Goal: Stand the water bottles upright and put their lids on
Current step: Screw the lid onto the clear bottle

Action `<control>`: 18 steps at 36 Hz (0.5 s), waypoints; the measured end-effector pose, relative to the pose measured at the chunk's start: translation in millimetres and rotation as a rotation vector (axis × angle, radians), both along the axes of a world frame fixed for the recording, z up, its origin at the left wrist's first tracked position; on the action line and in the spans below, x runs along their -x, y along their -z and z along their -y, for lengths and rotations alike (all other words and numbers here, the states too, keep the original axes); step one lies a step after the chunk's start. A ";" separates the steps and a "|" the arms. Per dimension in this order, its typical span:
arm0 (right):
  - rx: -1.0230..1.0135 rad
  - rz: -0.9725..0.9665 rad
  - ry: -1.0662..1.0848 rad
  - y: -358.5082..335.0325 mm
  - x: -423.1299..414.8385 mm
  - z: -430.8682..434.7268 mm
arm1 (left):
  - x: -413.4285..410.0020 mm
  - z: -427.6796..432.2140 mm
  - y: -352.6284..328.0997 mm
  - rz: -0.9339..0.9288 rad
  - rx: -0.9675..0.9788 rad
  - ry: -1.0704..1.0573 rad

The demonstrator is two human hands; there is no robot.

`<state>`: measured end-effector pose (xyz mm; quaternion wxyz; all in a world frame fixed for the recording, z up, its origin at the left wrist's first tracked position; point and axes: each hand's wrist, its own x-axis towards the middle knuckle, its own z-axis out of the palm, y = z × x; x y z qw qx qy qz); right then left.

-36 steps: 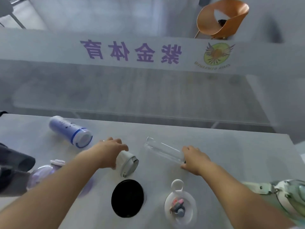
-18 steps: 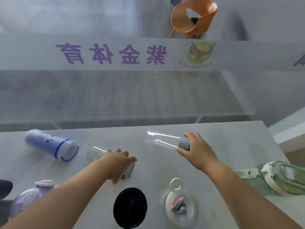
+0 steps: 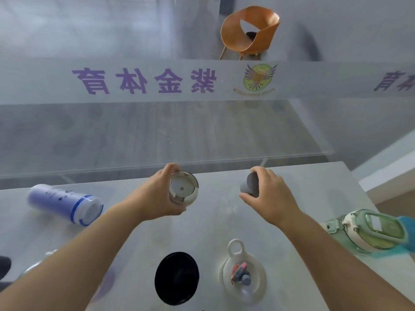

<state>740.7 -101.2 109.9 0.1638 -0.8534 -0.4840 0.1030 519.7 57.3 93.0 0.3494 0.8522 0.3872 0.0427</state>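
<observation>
While the purple characters 紫金体育 (image 3: 143,83) and a winged emblem (image 3: 260,78) read mirrored on the glass panel ahead, we grip a white lid (image 3: 183,190) in our left hand (image 3: 157,195) and a clear bottle's grey end (image 3: 251,184) in our right hand (image 3: 268,194). Half a second ago both lay on the table (image 3: 215,223); now both are raised. The blue bottle (image 3: 65,204) lies on its side at left.

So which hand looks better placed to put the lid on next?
Probably the left hand: it grips the white lid, lifted off the table. The right hand is busy holding the grey-ended clear bottle, so it can only steady it.
</observation>
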 end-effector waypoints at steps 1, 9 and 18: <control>0.005 0.007 -0.011 -0.2 0.9 -0.7 | 0.0 0.4 -0.4 0.023 0.001 0.000; 0.063 0.010 -0.098 -4.0 8.7 -7.5 | 7.6 7.8 11.9 0.001 0.021 0.001; 0.193 -0.022 -0.230 -15.0 8.8 -21.3 | 11.9 11.7 6.0 -0.071 0.063 -0.030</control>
